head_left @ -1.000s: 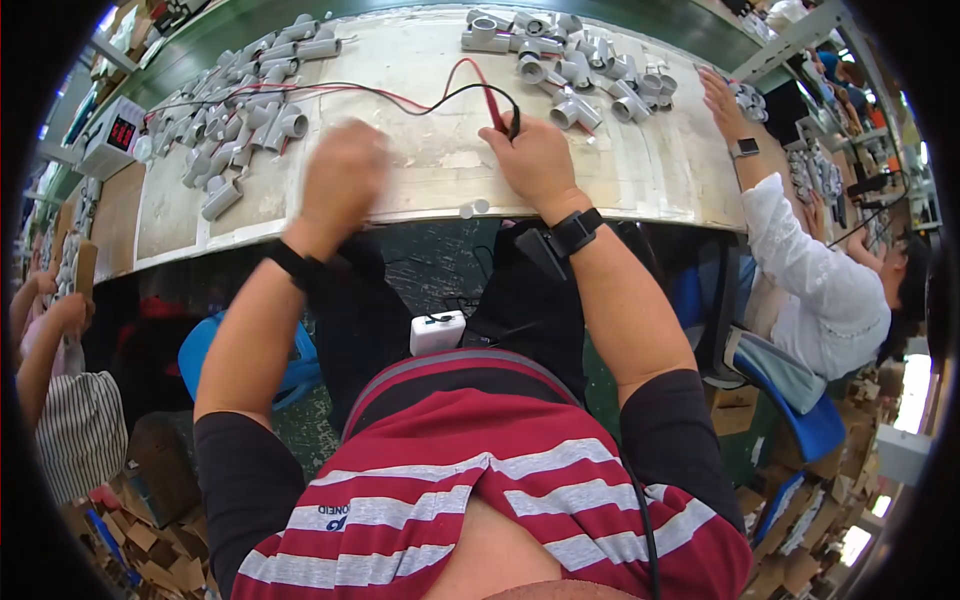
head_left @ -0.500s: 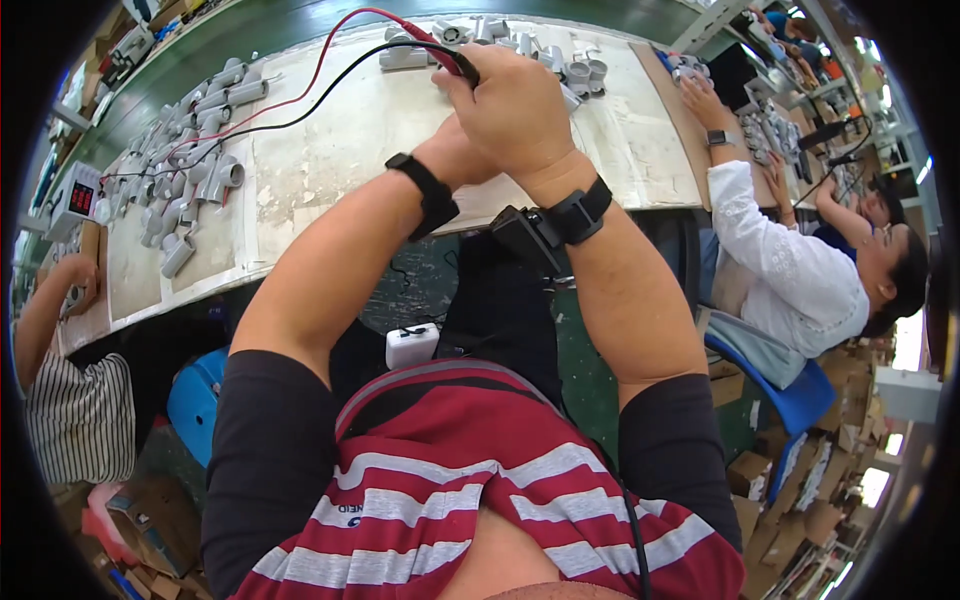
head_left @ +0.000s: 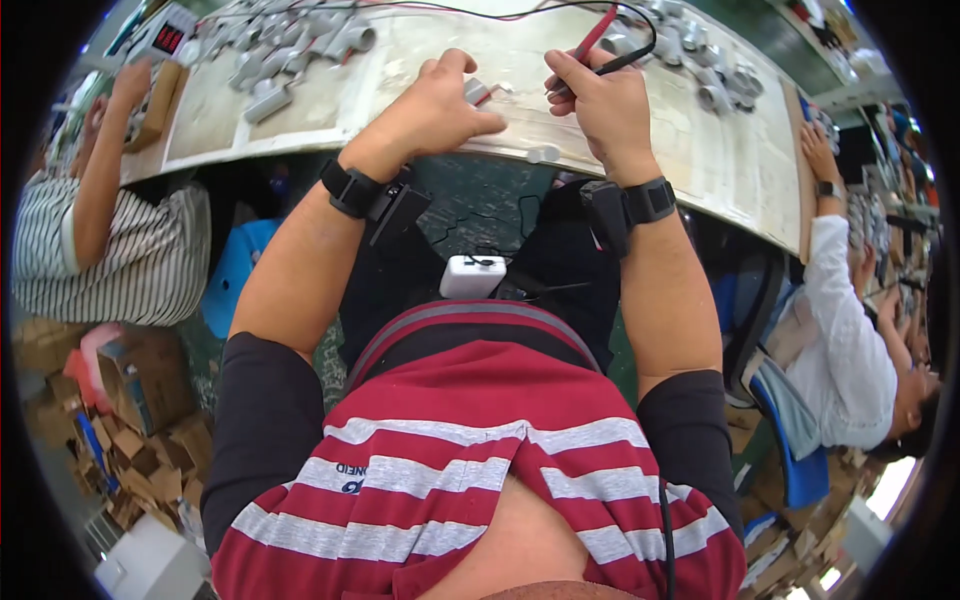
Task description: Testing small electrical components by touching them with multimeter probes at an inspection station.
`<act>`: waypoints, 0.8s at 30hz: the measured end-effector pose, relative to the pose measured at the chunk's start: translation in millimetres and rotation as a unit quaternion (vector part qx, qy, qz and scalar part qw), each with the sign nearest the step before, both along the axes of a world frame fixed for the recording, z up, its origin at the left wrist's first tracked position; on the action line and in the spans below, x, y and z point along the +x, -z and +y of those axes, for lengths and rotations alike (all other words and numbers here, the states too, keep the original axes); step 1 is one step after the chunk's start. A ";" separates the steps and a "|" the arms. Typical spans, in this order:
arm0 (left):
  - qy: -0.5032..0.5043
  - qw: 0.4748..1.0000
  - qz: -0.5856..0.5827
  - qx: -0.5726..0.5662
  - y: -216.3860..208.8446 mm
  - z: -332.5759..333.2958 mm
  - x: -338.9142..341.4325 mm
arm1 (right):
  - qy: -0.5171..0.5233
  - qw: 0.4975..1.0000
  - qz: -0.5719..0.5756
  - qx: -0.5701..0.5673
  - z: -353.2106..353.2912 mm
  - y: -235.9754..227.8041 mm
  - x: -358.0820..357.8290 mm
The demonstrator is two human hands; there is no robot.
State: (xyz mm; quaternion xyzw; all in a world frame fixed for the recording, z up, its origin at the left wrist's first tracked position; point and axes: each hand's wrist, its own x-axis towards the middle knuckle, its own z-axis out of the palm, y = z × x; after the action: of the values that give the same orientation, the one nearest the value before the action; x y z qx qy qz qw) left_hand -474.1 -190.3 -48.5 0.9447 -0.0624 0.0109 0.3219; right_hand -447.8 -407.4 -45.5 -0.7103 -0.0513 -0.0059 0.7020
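My right hand (head_left: pixel 612 105) is closed around a pair of test probes, a red one (head_left: pixel 596 36) and a black one (head_left: pixel 622 60), their cables running up and to the left. To its left, my left hand (head_left: pixel 425 105) is open above the table, thumb and fingers spread apart. Between that thumb and the fingers lies a small grey part (head_left: pixel 477 92) with a bit of red and thin wire ends; whether the fingertips touch it I cannot tell. A short pale cylindrical piece (head_left: pixel 543 154) rests by the table's near edge, between my hands.
Grey tubular plastic parts (head_left: pixel 350 38) are heaped at the table's left, and more (head_left: pixel 715 75) at the right. A meter with a red display (head_left: pixel 168 40) stands far left. Co-workers sit on both sides, one in a striped top (head_left: pixel 120 260), one in white (head_left: pixel 840 350).
My hands, close together over the table before, have moved apart and nearer to me. The left has come out from behind the right and spread open; the right still grips the probes. The view has shifted.
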 end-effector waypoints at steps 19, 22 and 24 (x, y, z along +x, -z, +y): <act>-0.007 0.854 0.293 -0.431 -9.0 40.4 -11.9 | -0.017 0.998 0.000 0.057 48.6 21.3 -14.8; 0.062 0.822 0.296 -0.483 -6.5 46.5 -15.3 | -0.022 0.998 0.005 0.058 50.0 24.4 -10.4; 0.051 0.819 0.298 -0.487 -5.2 51.2 -14.5 | -0.026 0.998 0.013 0.052 53.8 24.5 -9.8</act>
State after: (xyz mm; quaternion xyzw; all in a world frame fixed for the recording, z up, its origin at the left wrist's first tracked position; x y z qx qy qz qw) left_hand -488.6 -139.1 -43.3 0.6172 0.0024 -0.2588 0.7430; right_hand -457.5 -353.6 -70.0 -0.6711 -0.0604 0.0192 0.7387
